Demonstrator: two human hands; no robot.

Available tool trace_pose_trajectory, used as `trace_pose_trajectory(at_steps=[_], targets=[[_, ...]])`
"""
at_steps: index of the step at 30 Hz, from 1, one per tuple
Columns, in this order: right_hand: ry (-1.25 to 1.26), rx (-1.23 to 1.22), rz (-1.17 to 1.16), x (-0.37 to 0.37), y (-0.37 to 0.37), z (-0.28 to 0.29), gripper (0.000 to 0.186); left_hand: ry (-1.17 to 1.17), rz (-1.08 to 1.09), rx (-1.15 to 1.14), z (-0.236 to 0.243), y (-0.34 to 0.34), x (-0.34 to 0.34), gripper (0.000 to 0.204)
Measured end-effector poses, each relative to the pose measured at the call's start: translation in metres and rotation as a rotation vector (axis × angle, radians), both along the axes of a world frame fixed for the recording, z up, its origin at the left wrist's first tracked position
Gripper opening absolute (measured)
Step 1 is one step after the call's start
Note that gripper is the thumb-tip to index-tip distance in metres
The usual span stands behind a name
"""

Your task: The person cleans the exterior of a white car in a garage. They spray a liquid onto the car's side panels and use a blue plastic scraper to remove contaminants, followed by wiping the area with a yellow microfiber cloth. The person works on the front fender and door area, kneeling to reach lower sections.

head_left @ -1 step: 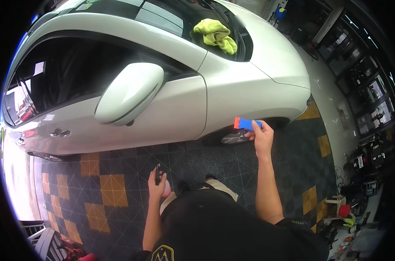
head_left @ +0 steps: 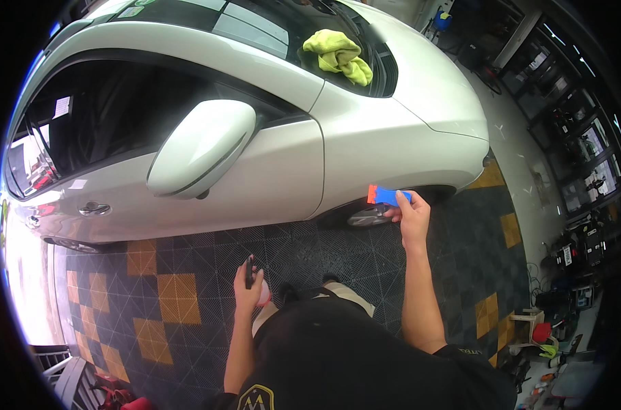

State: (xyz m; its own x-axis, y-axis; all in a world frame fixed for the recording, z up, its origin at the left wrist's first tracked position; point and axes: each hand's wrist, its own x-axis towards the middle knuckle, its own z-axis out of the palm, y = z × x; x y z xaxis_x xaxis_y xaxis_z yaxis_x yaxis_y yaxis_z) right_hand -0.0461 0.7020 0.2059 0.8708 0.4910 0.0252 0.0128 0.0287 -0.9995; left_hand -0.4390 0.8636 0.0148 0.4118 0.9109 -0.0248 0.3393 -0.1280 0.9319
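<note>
1. Your right hand (head_left: 411,217) is raised toward the car, fingers closed around the blue handle of a small squeegee (head_left: 387,196) that has an orange edge on its left end.
2. The squeegee sits in front of the lower edge of the white car (head_left: 365,137), just above the front wheel (head_left: 368,216), at the fender. Whether its edge touches the paint, you cannot tell from this view.
3. Your left hand (head_left: 247,287) is held lower, near your body, fingers wrapped around a dark, narrow object (head_left: 249,272) that sticks up out of the fist. Its kind is too small to make out; something pale pink shows just beside the hand on its right.
4. The car fills the upper part of the view, its side toward you. The white side mirror (head_left: 201,147) juts out toward you, left of centre, well apart from both hands.
5. The dark side window (head_left: 112,116) lies behind the mirror, and a door handle (head_left: 94,208) shows at the far left.
6. A yellow-green cloth (head_left: 339,55) lies bunched on the windscreen, well above your right hand.
7. You stand on a floor of dark grid tiles (head_left: 310,253) with orange squares (head_left: 177,297) set among them.
8. Shelves of equipment (head_left: 584,157) line the right edge, and a small pale stool (head_left: 529,321) stands by the lower right.
</note>
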Motion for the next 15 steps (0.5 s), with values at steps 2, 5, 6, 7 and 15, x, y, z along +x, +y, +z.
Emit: trace_pose_trajectory(at_steps=[2, 5, 6, 7, 15], targets=[[0.012, 0.032, 0.044, 0.009, -0.004, -0.002, 0.02, -0.051, -0.041, 0.012, 0.022, -0.003, 0.026, 0.052], [0.037, 0.046, 0.086, 0.021, -0.013, -0.003, 0.02, -0.087, -0.112, 0.027, 0.054, -0.012, 0.064, 0.054], [0.047, 0.048, 0.097, 0.026, -0.015, -0.003, 0.02, -0.084, -0.128, 0.006, 0.065, -0.016, 0.076, 0.054], [0.056, 0.05, 0.11, 0.031, -0.017, -0.005, 0.02, -0.081, -0.145, -0.015, 0.077, -0.021, 0.085, 0.053], [0.061, -0.01, 0.16, 0.081, -0.024, -0.026, 0.018, -0.082, -0.161, -0.103, 0.109, -0.063, 0.13, 0.053]])
